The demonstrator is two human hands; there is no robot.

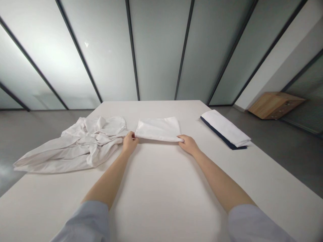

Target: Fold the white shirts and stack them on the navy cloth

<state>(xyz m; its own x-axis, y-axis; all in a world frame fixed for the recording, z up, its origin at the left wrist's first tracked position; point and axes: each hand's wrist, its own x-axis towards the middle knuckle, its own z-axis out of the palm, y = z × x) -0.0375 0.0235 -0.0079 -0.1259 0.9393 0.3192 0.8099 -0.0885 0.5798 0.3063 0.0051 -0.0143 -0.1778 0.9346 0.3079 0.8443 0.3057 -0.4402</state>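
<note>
A white cloth (pixel 158 128), folded into a rectangle, lies in the middle of the table with its near edge slightly raised. My left hand (pixel 130 142) pinches its near left corner between thumb and fingers. At the near right corner, my right hand (pixel 188 144) is closed on the same cloth. Just left of my left hand spreads a crumpled heap of white fabric (pixel 88 144), part of it hanging over the table's left edge. What kind of item the folded cloth is cannot be made out.
Toward the right edge of the white table (pixel 161 195) lies a folded white cloth (pixel 224 126) on top of a dark navy one (pixel 219 135). A wooden cabinet (pixel 274 105) stands on the floor at the far right. Frosted glass panels (pixel 158 50) rise behind the table.
</note>
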